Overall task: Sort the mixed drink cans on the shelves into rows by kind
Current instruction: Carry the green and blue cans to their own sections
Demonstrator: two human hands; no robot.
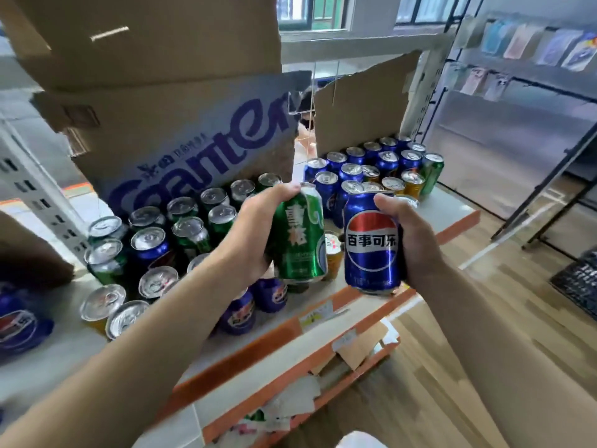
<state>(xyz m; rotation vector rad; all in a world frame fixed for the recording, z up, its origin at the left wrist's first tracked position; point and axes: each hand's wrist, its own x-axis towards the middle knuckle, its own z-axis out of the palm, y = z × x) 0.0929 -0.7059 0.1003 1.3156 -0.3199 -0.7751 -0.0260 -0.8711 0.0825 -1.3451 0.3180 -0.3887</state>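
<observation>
While the left hand [255,234] curls tight round a green can [298,240] and the right hand [416,240] clamps a blue Pepsi can [370,247], both cans hang side by side, not touching, over the front edge of the shelf [265,345]. Behind them stand mixed cans: green ones [190,227] toward the left end, blue ones [355,163] at the right back corner, yellow cans [412,185] among them. Torn cardboard boxes [181,140] line the back edge.
</observation>
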